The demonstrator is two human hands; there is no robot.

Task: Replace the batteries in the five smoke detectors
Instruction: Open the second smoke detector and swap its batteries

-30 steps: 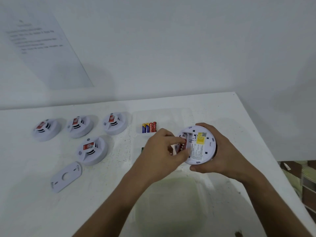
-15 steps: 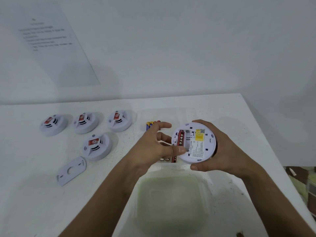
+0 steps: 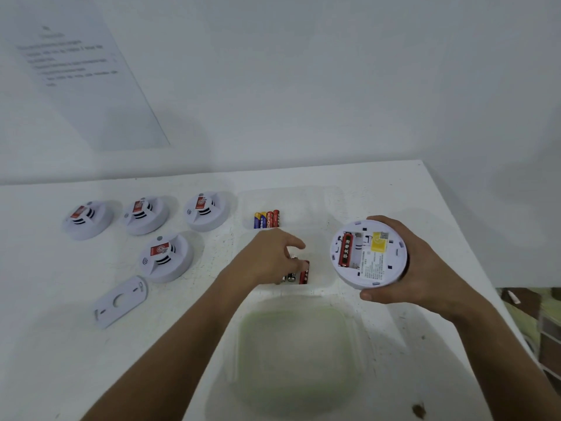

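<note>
**Open smoke detector held in right hand, left hand down at loose batteries**

Nearest the front edge of the white bench (image 3: pixel 60 344): a clear, green-tinted plastic container lid (image 3: pixel 296 357), lying flat, blurred.

Just beyond it, toward the right edge: right hand (image 3: pixel 425 268) curled around a round white smoke detector (image 3: pixel 368 253), gripped by its rim, thumb at the near side, underside tilted up toward the camera. Battery bay open on the detector's left part, one red battery with black band (image 3: pixel 346 250) seated in it lengthwise, the slot beside it bare. Yellow sticker and printed label on the rest of the back.

Left of that, around mid-bench: left hand (image 3: pixel 273 256) reaching down, palm down, fingers bent over a small cluster of loose batteries (image 3: pixel 299 273), one red one showing at the fingertips. Whether the fingers actually pinch a battery or only touch the cluster: cannot tell. Cluster lying inside a shallow clear plastic tray (image 3: pixel 321 278), barely visible against the bench.

Toward the left edge, near side: a flat white oblong mounting plate (image 3: pixel 120 302) with a round notch, lying alone.

Behind it: a white domed smoke detector with a red label (image 3: pixel 165 256), face up.

Farther back, a row of three more such detectors (image 3: pixel 142 214) toward the rear left corner, well apart from the hands.

At rear centre: a row of four upright-lying batteries (image 3: pixel 266 219), blue-yellow and red, side by side and touching.
</note>
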